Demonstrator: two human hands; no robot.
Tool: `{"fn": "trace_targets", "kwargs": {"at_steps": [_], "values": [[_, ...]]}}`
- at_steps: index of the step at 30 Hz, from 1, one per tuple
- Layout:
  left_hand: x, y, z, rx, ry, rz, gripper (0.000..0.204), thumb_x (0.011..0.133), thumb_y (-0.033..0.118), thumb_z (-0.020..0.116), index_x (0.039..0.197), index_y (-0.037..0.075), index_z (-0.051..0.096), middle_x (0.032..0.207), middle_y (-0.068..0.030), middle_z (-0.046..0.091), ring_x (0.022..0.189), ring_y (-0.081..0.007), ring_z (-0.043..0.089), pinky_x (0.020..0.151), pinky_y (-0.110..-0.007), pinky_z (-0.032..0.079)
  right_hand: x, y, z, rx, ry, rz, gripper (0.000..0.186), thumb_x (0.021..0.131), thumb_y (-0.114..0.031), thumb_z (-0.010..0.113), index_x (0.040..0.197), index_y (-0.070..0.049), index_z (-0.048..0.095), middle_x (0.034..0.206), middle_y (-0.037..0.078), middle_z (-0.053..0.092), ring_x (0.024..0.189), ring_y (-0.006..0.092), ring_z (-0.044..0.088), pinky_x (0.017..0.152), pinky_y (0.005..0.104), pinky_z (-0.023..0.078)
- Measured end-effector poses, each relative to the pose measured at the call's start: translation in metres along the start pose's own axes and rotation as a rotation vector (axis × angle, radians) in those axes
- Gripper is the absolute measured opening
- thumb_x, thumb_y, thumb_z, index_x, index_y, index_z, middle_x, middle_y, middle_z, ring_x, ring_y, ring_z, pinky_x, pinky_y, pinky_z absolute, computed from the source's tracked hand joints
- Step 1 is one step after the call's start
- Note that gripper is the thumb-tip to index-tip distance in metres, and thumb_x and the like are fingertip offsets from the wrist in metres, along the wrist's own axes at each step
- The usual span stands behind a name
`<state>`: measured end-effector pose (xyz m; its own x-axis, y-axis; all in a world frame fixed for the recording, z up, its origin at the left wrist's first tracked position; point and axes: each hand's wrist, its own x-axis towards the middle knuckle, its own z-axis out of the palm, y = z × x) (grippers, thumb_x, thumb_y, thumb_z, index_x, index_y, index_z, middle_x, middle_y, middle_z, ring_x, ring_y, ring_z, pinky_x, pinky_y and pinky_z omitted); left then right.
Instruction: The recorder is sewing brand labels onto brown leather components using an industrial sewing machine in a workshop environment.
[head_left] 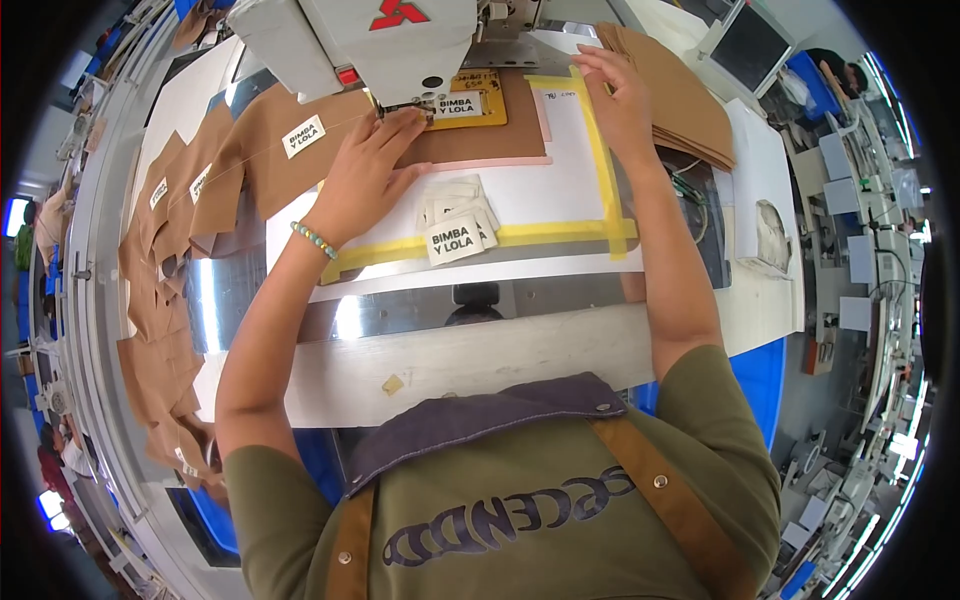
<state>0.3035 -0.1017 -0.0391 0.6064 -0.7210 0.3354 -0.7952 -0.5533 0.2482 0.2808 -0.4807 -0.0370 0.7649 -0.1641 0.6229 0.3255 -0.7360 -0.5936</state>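
My left hand (pixel 370 170) lies with fingers extended on the brown fabric panel (pixel 485 145), its fingertips beside the needle area (pixel 410 110) of the white sewing machine (pixel 330 35). A yellow-framed template (pixel 485 117) holds a white printed label under the machine head. My right hand (pixel 615 95) rests with loosely bent, separated fingers at the upper right edge of a white board bordered with yellow tape (pixel 540 200), holding nothing visible. Several loose white printed labels (pixel 453 237) lie in a pile on the board below the brown panel.
Brown pieces with white labels (pixel 205 205) hang over the table's left side. A stack of brown panels (pixel 670 90) lies right, near a screen (pixel 745 45), a white box (pixel 760 210) and cables (pixel 690 200). A blue bin (pixel 760 400) sits below. Other people (pixel 850 75) are at the far edges.
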Motion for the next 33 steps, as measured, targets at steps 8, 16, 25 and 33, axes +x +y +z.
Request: {"fn": "trace_targets", "kwargs": {"at_steps": [8, 16, 25, 33], "values": [[0.001, -0.003, -0.002, 0.020, -0.019, 0.050, 0.047, 0.104, 0.031, 0.072, 0.143, 0.006, 0.069, 0.156, -0.0108, 0.062, 0.144, -0.0423, 0.050, 0.124, -0.050, 0.042, 0.001, 0.009, -0.002, 0.137, -0.029, 0.081, 0.024, 0.107, -0.017, 0.067, 0.124, -0.010, 0.082, 0.138, 0.007, 0.075, 0.123, 0.0209, 0.071, 0.105, 0.0356, 0.055], [0.000, -0.008, 0.003, -0.030, -0.058, 0.028, 0.044, 0.104, 0.029, 0.072, 0.144, 0.009, 0.070, 0.158, -0.0083, 0.061, 0.150, -0.0397, 0.047, 0.126, -0.049, 0.041, -0.001, 0.010, 0.002, 0.152, -0.052, 0.112, 0.024, 0.108, -0.015, 0.066, 0.124, -0.008, 0.081, 0.139, 0.006, 0.075, 0.125, 0.0187, 0.070, 0.103, 0.0336, 0.055], [0.001, -0.008, 0.001, -0.032, -0.056, 0.029, 0.042, 0.105, 0.028, 0.072, 0.143, 0.010, 0.071, 0.160, -0.0068, 0.059, 0.156, -0.0363, 0.044, 0.127, -0.049, 0.040, -0.001, 0.009, 0.003, 0.101, -0.067, 0.082, 0.023, 0.108, -0.014, 0.066, 0.123, -0.007, 0.081, 0.138, 0.006, 0.076, 0.122, 0.0179, 0.071, 0.101, 0.0319, 0.056], [0.002, -0.008, 0.000, -0.031, -0.049, 0.049, 0.040, 0.103, 0.026, 0.073, 0.140, 0.010, 0.073, 0.155, -0.0070, 0.062, 0.155, -0.0357, 0.046, 0.126, -0.048, 0.042, -0.001, 0.008, 0.003, 0.116, -0.068, 0.126, 0.022, 0.108, -0.013, 0.065, 0.122, -0.006, 0.081, 0.136, 0.006, 0.077, 0.122, 0.0163, 0.071, 0.101, 0.0303, 0.056]]}}
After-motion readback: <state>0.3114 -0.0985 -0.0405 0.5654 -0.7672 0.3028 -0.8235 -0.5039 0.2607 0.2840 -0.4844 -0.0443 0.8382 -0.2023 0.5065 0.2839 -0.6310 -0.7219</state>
